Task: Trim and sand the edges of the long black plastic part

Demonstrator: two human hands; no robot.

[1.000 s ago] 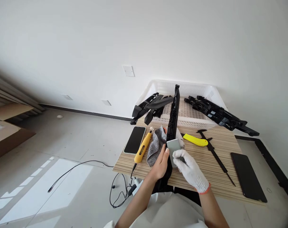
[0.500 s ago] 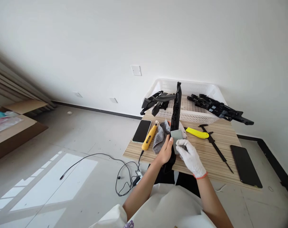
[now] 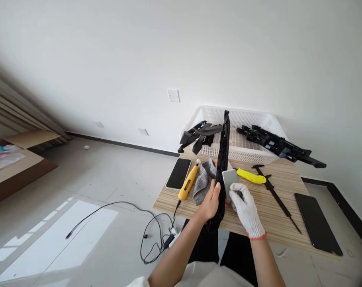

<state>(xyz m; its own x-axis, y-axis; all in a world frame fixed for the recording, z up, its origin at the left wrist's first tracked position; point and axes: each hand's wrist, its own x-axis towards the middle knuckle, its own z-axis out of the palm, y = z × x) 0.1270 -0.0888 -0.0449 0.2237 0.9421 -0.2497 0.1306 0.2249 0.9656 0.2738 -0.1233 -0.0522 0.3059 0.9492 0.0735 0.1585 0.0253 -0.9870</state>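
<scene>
My bare left hand (image 3: 210, 201) is wrapped round the lower part of a long black plastic trim piece (image 3: 224, 149), which stands nearly upright over the table's front edge. In a white knit glove with an orange cuff, my right hand (image 3: 243, 205) pinches a thin grey rectangular sanding sheet (image 3: 230, 181). The sheet's left edge is against or very close to the trim piece; I cannot tell if they touch. Left of the trim piece lie a grey cloth (image 3: 205, 180) and a yellow rotary tool (image 3: 188, 182).
Behind is a white plastic basket (image 3: 249, 154) with black plastic parts (image 3: 278, 142) lying across it. On the wooden table (image 3: 263, 217) are a yellow utility knife (image 3: 251, 176), a black caliper (image 3: 273, 193) and two phones (image 3: 317, 223). A black cable (image 3: 121, 202) trails on the floor.
The grey sheet has moved right, from lying across the trim piece's face to its right side, tilting as it goes. My right hand has shifted with it. The view has tipped slightly.
</scene>
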